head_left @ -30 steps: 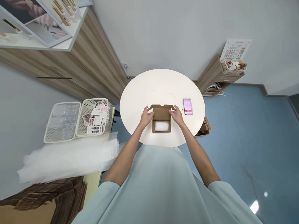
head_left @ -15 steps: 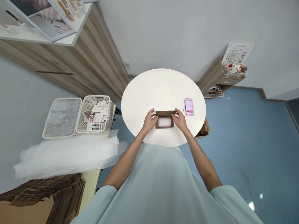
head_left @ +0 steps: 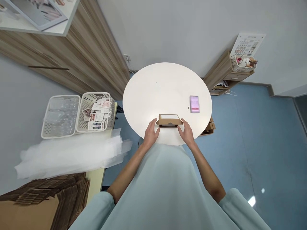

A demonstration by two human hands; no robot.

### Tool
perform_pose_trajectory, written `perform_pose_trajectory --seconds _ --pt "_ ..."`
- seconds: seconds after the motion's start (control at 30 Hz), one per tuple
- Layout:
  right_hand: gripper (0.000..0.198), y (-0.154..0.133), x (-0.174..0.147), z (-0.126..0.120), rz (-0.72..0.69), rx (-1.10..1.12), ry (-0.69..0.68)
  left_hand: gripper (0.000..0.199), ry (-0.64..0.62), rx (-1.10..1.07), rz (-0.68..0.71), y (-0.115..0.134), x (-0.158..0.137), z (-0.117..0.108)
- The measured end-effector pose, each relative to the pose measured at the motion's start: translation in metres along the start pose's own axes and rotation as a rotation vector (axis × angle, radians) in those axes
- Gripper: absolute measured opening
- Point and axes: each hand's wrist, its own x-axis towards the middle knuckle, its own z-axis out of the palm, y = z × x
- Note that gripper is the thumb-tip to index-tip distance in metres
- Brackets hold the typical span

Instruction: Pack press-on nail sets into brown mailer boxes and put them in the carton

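Note:
A small brown cardboard box (head_left: 169, 121) sits near the front edge of the round white table (head_left: 153, 92). Its lid is folded partway over the front, with a white label on top and side flaps sticking out. Through the gap below the lid the inside looks dark, and its contents are mostly hidden. My left hand (head_left: 151, 131) grips the left side of the box, thumb toward the front corner. On the right side, my right hand (head_left: 186, 131) grips it in the same way, fingers by the lid's flap.
A phone (head_left: 194, 104) lies right of the box. At left stand two white baskets (head_left: 78, 113), one with packets, above white plastic sheets (head_left: 72, 155) and stacked flat cardboard (head_left: 69, 201). A wooden cabinet (head_left: 96, 41) is behind them; a small shelf (head_left: 224, 72) stands at right.
The box stood open with a white wrapped item showing inside; its lid has come forward and down over it. Both hands have moved with it to the box's sides. The view has tilted slightly.

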Motion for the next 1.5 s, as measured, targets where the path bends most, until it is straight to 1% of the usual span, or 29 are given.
perform_pose_trajectory --seconds 0.13,0.23,0.3,0.37,0.53,0.6,0.67,0.77,0.87,0.97,1.03,1.13,1.3,1.5 --pt "0.056 -0.004 -0.007 0.000 -0.026 -0.043 0.006 0.054 0.005 0.044 0.035 0.003 -0.002 -0.004" --pt "0.052 -0.005 -0.010 0.001 -0.017 -0.069 -0.003 0.047 -0.023 0.052 0.041 0.004 -0.002 -0.005" --pt "0.050 -0.005 -0.012 0.003 0.003 -0.107 -0.030 0.042 -0.057 0.072 0.043 0.002 -0.004 -0.003" --pt "0.049 -0.004 -0.014 0.005 0.046 -0.169 -0.085 0.039 -0.095 0.103 0.032 -0.003 -0.007 0.000" --pt "0.046 0.001 -0.023 0.012 0.173 -0.336 -0.257 0.039 -0.254 0.181 -0.065 -0.017 -0.017 0.009" --pt "0.046 0.005 -0.025 0.016 0.189 -0.367 -0.295 0.039 -0.300 0.194 -0.116 -0.021 -0.020 0.014" --pt "0.047 0.011 -0.027 0.020 0.198 -0.371 -0.311 0.040 -0.319 0.174 -0.150 -0.024 -0.021 0.017" --pt "0.047 0.020 -0.029 0.027 0.220 -0.303 -0.300 0.041 -0.312 0.115 -0.192 -0.026 -0.022 0.020" --pt "0.045 0.027 -0.030 0.031 0.239 -0.137 -0.247 0.044 -0.296 0.059 -0.251 -0.026 -0.021 0.021" --pt "0.036 0.034 -0.031 0.033 0.252 0.039 -0.198 0.049 -0.273 -0.003 -0.302 -0.024 -0.022 0.022" --pt "0.028 0.038 -0.031 0.035 0.270 0.107 -0.172 0.048 -0.253 -0.044 -0.333 -0.024 -0.022 0.023" --pt "0.024 0.044 -0.031 0.040 0.303 0.137 -0.130 0.042 -0.219 -0.099 -0.374 -0.025 -0.022 0.025" --pt "0.028 0.052 -0.027 0.048 0.326 0.132 -0.096 0.044 -0.211 -0.102 -0.396 -0.031 -0.019 0.030" --pt "0.042 0.059 -0.019 0.050 0.245 0.068 -0.097 0.059 -0.162 -0.068 -0.385 -0.035 -0.013 0.032"
